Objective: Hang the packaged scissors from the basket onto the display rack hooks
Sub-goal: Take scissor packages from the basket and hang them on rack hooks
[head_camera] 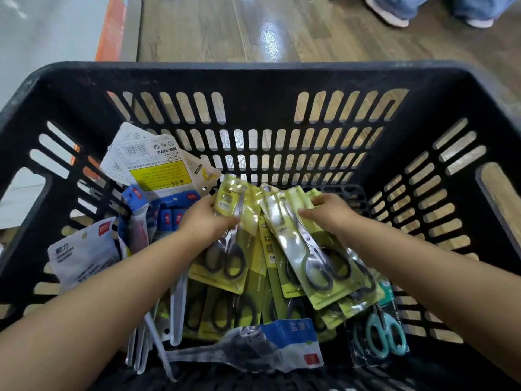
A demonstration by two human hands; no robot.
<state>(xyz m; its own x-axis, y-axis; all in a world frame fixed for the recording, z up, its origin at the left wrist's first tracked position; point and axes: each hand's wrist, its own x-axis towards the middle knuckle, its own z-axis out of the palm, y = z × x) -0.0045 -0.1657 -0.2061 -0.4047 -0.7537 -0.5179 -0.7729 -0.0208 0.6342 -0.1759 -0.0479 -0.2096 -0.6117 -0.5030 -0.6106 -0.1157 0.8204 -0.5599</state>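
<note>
A black slotted plastic basket [253, 77] fills the view, holding several packs of scissors. My left hand [205, 218] grips a yellow-green pack with black-handled scissors [225, 249] near its upper part. My right hand [329, 213] grips the top of another yellow-green pack of black-handled scissors [318, 255], which lies tilted over the pile. More yellow-green packs [222, 306] lie beneath both. No display rack or hooks are in view.
White and blue packs [158, 165] lean in the basket's left corner. A blue-and-white pack [284, 342] lies at the front, and a teal-handled scissors pack [383, 334] at the right. Wooden floor [225, 29] lies beyond, with a person's shoes [392, 15] at the top right.
</note>
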